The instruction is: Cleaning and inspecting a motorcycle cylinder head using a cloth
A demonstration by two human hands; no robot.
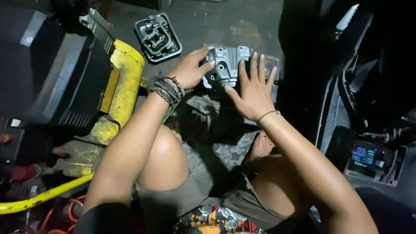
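There is only one camera, and it sits on the person's head. It looks almost straight down, past the bent bare knees, to the dark, stained concrete floor. It is close: both arms fill the lower half of the view and reach up to the middle. The left hand and the right hand meet near the top middle, on a grey cast-metal engine cover. A chipped yellow metal frame borders the left side, and dark black plastic panels close off the right.
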